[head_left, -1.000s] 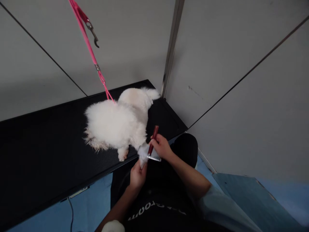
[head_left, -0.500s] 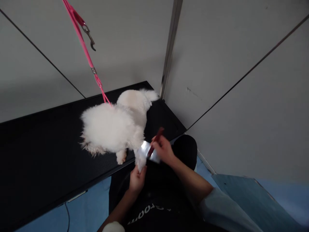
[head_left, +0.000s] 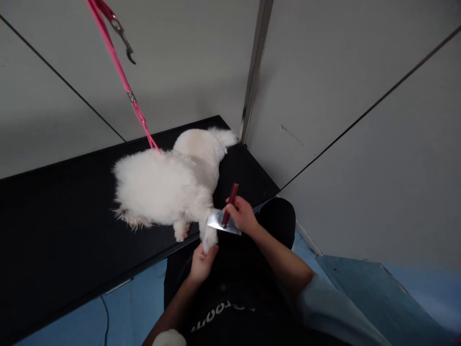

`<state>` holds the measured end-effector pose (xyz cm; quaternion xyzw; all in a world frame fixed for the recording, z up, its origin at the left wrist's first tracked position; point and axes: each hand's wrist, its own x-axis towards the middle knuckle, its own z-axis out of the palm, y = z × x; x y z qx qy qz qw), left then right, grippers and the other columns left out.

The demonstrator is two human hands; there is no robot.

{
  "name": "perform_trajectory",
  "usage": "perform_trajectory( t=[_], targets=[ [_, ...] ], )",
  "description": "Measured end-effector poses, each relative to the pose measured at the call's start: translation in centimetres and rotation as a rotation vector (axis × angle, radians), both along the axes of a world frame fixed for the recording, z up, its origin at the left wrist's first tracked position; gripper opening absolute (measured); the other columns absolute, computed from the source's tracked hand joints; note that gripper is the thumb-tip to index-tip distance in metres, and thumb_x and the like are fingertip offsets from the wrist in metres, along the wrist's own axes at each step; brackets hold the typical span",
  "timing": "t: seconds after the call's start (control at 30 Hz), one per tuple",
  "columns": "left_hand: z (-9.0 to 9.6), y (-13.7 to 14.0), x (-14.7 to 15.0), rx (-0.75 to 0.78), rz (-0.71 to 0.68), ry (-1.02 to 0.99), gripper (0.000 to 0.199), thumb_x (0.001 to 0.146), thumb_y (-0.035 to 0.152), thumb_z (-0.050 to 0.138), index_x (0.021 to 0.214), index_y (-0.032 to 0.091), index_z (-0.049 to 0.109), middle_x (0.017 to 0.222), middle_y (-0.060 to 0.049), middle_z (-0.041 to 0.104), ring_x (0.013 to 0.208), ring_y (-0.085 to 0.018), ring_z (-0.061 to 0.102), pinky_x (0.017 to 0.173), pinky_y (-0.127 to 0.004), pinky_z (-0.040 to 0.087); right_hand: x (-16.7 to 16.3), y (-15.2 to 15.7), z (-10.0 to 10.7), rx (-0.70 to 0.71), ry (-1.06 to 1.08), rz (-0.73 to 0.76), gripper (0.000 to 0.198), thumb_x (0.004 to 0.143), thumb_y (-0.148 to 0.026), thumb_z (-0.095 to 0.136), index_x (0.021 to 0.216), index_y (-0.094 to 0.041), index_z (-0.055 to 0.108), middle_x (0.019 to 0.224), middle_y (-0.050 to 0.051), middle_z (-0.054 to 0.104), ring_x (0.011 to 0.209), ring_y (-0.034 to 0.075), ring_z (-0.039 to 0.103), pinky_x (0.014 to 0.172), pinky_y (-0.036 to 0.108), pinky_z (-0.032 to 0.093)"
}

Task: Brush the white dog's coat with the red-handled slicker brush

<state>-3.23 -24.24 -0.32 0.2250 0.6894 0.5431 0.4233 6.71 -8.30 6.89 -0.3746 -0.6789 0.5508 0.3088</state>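
Note:
A white fluffy dog [head_left: 154,185] stands on a black grooming table [head_left: 65,226], its shaggy head end toward the left and its smoother, short-coated back toward the right. My left hand [head_left: 201,263] is closed around the lower end of one of its legs [head_left: 207,234], drawn out past the table's near edge. In my right hand [head_left: 244,216] is a slicker brush [head_left: 229,206] with a dark red handle and a shiny metal back. The brush head lies against the side of that leg; its pins are hidden from me.
A pink grooming loop [head_left: 112,50] with a metal clip [head_left: 123,41] runs down to the dog's neck. Grey wall panels [head_left: 353,134] meet in a corner behind the table. My knee [head_left: 277,221] is by the table's right end, above blue flooring [head_left: 140,300].
My right hand has turned the brush, so its handle is more upright and its metal back lies flatter beside the leg. The dog's head has shifted slightly left in view. My left hand keeps its hold.

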Motion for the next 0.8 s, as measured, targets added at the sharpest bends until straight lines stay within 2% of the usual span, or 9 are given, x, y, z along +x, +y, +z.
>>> perform_trajectory(
  t=[0.07, 0.2, 0.23, 0.37, 0.4, 0.53, 0.6, 0.7, 0.8],
  targets=[
    [-0.2, 0.0, -0.2, 0.035, -0.042, -0.009, 0.039, 0.065, 0.047, 0.073, 0.082, 0.012, 0.069, 0.054, 0.002, 0.053, 0.052, -0.012, 0.048, 0.046, -0.022, 0.036, 0.1, -0.1, 0.1, 0.061, 0.018, -0.128, 0.016, 0.082, -0.028, 0.055, 0.095, -0.018, 0.059, 0.083, 0.003, 0.068, 0.080, 0.018, 0.065, 0.078, 0.032, 0.051],
    [-0.9, -0.1, -0.5, 0.039, -0.054, -0.026, 0.042, 0.061, 0.047, 0.075, 0.086, 0.013, 0.069, 0.050, 0.005, 0.046, 0.048, -0.010, 0.042, 0.043, -0.022, 0.031, -0.3, -0.7, -0.3, -0.060, 0.048, 0.274, 0.013, 0.080, -0.026, 0.058, 0.090, -0.020, 0.060, 0.081, 0.001, 0.069, 0.076, 0.017, 0.065, 0.071, 0.029, 0.052],
    [-1.0, -0.2, -0.6, 0.025, -0.077, -0.060, 0.044, 0.061, 0.048, 0.075, 0.088, 0.013, 0.069, 0.048, 0.006, 0.042, 0.045, -0.008, 0.037, 0.042, -0.021, 0.028, -0.5, -0.5, -0.4, -0.098, 0.045, 0.289, 0.012, 0.080, -0.026, 0.057, 0.090, -0.019, 0.059, 0.078, 0.001, 0.068, 0.073, 0.017, 0.065, 0.068, 0.029, 0.052],
    [-1.2, -1.0, -1.0, -0.033, -0.222, -0.262, 0.060, 0.063, 0.057, 0.072, 0.097, 0.009, 0.065, 0.045, 0.011, 0.030, 0.040, -0.004, 0.023, 0.041, -0.020, 0.016, -0.7, 1.1, -0.6, -0.021, 0.103, -0.144, 0.013, 0.083, -0.029, 0.052, 0.092, -0.020, 0.054, 0.081, 0.002, 0.067, 0.077, 0.017, 0.065, 0.077, 0.032, 0.052],
    [-1.2, -1.2, -1.1, -0.039, -0.242, -0.297, 0.063, 0.062, 0.060, 0.072, 0.098, 0.009, 0.064, 0.045, 0.011, 0.029, 0.039, -0.004, 0.022, 0.040, -0.021, 0.016, -0.7, 1.2, -0.5, 0.000, 0.134, -0.143, 0.014, 0.083, -0.030, 0.053, 0.093, -0.020, 0.054, 0.084, 0.003, 0.067, 0.078, 0.017, 0.065, 0.079, 0.032, 0.052],
    [-1.6, -2.1, -1.4, -0.047, -0.316, -0.372, 0.064, 0.060, 0.066, 0.072, 0.092, 0.012, 0.063, 0.042, 0.011, 0.032, 0.037, -0.004, 0.025, 0.040, -0.021, 0.017, -1.1, 0.8, -0.6, -0.127, 0.155, 0.387, 0.014, 0.082, -0.030, 0.056, 0.091, -0.019, 0.056, 0.079, 0.002, 0.069, 0.072, 0.017, 0.065, 0.071, 0.031, 0.053],
    [-1.8, -2.4, -1.6, -0.049, -0.339, -0.397, 0.062, 0.061, 0.067, 0.072, 0.091, 0.013, 0.062, 0.042, 0.011, 0.034, 0.037, -0.004, 0.026, 0.039, -0.021, 0.018, -1.5, 1.0, -0.7, -0.137, 0.136, 0.326, 0.013, 0.082, -0.029, 0.055, 0.090, -0.019, 0.056, 0.076, 0.002, 0.068, 0.069, 0.016, 0.065, 0.069, 0.030, 0.053],
    [-2.3, -2.9, -2.0, -0.085, -0.367, -0.425, 0.064, 0.061, 0.066, 0.073, 0.095, 0.013, 0.060, 0.042, 0.011, 0.036, 0.037, -0.004, 0.028, 0.040, -0.020, 0.018, -1.8, 1.9, -0.6, -0.015, 0.185, -0.008, 0.014, 0.084, -0.030, 0.052, 0.093, -0.019, 0.054, 0.080, 0.002, 0.068, 0.072, 0.016, 0.064, 0.075, 0.032, 0.052],
    [-2.4, -3.3, -2.2, -0.101, -0.383, -0.419, 0.064, 0.062, 0.066, 0.072, 0.095, 0.013, 0.061, 0.044, 0.010, 0.040, 0.038, -0.004, 0.029, 0.040, -0.019, 0.019, -2.0, 2.0, -0.2, 0.018, 0.185, 0.239, 0.016, 0.083, -0.033, 0.057, 0.093, -0.020, 0.057, 0.083, 0.002, 0.068, 0.075, 0.016, 0.065, 0.074, 0.032, 0.053]
  ],
)
